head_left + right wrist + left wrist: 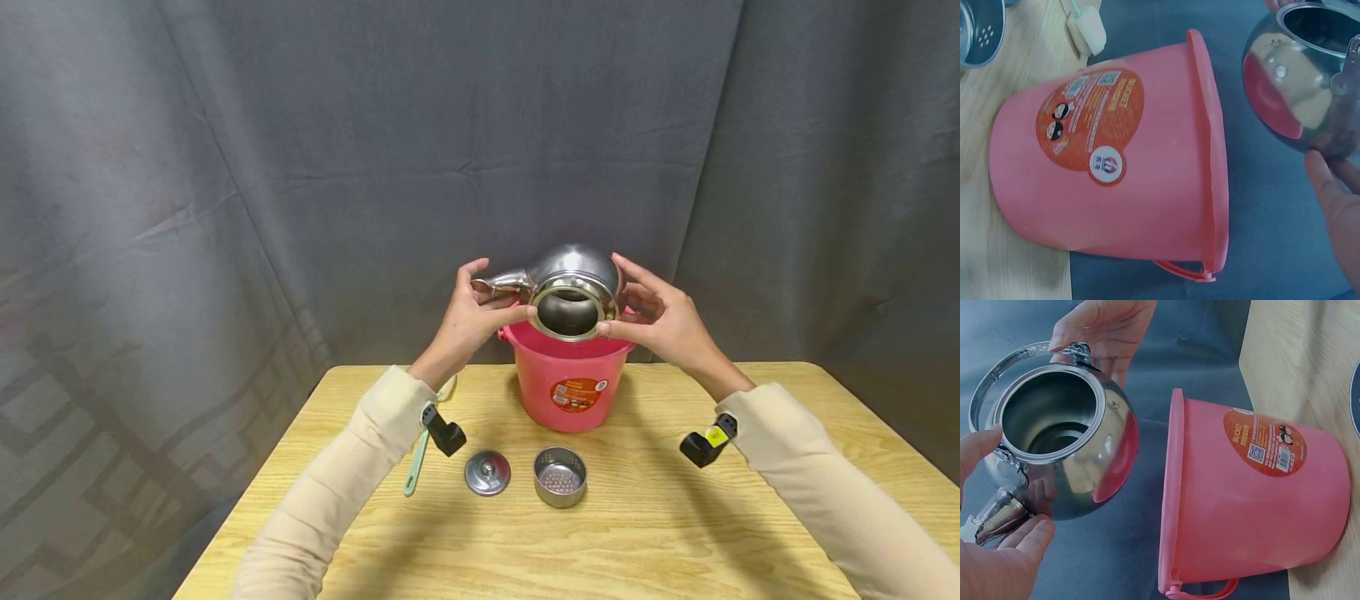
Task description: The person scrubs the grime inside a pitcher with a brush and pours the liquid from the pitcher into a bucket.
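kettle tipped on its side, mouth toward the camera, held over the pink bucket at the table's far edge | lid and strainer already out, near edge | left hand pinches spout, right hand curls round far side | emptying looks underway; bucket's inside hidden, nothing seen pouring

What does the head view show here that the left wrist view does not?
Only the head view shows the small lid, the strainer cup and the green-handled brush on the wooden table, plus both sleeves. Only the left wrist view shows the kettle's bail handle and the bare inside of its body. Both show the steel kettle tilted above the pink bucket, with the left hand at the spout and the right hand on the far side.
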### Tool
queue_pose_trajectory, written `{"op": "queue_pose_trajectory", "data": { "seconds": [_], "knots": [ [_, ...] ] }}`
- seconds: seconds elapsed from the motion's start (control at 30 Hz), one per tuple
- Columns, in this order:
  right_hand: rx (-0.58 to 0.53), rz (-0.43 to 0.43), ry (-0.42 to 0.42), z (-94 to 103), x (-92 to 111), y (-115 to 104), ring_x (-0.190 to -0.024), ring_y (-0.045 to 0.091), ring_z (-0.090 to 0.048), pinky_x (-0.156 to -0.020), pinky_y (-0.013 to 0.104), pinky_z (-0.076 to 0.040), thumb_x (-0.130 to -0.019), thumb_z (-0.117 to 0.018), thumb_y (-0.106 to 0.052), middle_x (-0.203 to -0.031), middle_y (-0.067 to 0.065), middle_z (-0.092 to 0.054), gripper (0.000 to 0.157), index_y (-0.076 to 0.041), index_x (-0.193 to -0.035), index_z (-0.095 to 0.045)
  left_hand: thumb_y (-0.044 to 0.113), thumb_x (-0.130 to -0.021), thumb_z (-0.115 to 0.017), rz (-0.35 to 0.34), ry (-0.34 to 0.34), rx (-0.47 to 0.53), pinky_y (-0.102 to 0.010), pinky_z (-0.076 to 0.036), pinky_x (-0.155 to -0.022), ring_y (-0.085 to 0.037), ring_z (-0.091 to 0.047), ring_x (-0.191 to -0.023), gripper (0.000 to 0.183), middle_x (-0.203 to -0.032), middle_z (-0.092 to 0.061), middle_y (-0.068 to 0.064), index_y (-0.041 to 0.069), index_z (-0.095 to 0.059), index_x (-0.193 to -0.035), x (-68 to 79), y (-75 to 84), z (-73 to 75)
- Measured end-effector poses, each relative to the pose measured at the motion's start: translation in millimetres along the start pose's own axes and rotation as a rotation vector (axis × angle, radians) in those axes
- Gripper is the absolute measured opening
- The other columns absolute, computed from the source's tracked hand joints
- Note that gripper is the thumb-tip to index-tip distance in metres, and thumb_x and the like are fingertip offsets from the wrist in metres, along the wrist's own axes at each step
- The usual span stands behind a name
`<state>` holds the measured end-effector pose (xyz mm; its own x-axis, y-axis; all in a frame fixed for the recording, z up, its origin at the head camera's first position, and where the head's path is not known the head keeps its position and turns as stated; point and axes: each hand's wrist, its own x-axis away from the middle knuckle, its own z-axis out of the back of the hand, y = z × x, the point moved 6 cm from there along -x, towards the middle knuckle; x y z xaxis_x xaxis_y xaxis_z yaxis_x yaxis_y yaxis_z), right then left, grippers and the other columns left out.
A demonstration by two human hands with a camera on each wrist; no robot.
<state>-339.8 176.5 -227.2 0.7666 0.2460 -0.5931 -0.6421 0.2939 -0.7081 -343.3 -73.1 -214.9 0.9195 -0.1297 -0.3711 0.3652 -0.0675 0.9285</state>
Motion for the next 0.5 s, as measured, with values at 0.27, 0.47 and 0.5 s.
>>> {"op": "queue_pose_trajectory", "data": {
  "seconds": [0.27,0.47,0.5],
  "knots": [
    [-0.053,-0.055,-0.013,0.9,6,-1,-0.096,0.011,-0.062,-0.074,0.021,-0.051,-0.083,-0.075,-0.009,-0.108,0.007,-0.065,0.077,-0.020,-0.150,-0.038,-0.008,-0.076,-0.077,0.023,-0.016,0.060,-0.030,-0.047,-0.094,-0.025,-0.061,-0.110,0.087,-0.121,-0.060,-0.017,0.010,-0.022,-0.142,4.4,-0.3,-2.5],
    [-0.086,-0.115,-0.006,0.5,11,-3,-0.094,0.010,-0.064,-0.078,0.020,-0.050,-0.088,-0.071,-0.014,-0.104,0.004,-0.067,0.069,-0.019,-0.149,-0.040,-0.006,-0.077,-0.076,0.054,-0.069,0.107,-0.032,-0.046,-0.094,-0.023,-0.061,-0.111,0.086,-0.125,-0.060,-0.014,0.013,-0.023,-0.142,10.3,-5.1,-3.6],
    [-0.091,-0.127,-0.006,0.3,12,-3,-0.094,0.010,-0.064,-0.079,0.019,-0.050,-0.088,-0.071,-0.015,-0.104,0.003,-0.068,0.068,-0.019,-0.149,-0.040,-0.006,-0.077,-0.076,0.051,-0.078,0.115,-0.032,-0.047,-0.094,-0.023,-0.061,-0.112,0.085,-0.125,-0.060,-0.015,0.013,-0.024,-0.142,11.8,-5.4,-3.8]
  ]
}}
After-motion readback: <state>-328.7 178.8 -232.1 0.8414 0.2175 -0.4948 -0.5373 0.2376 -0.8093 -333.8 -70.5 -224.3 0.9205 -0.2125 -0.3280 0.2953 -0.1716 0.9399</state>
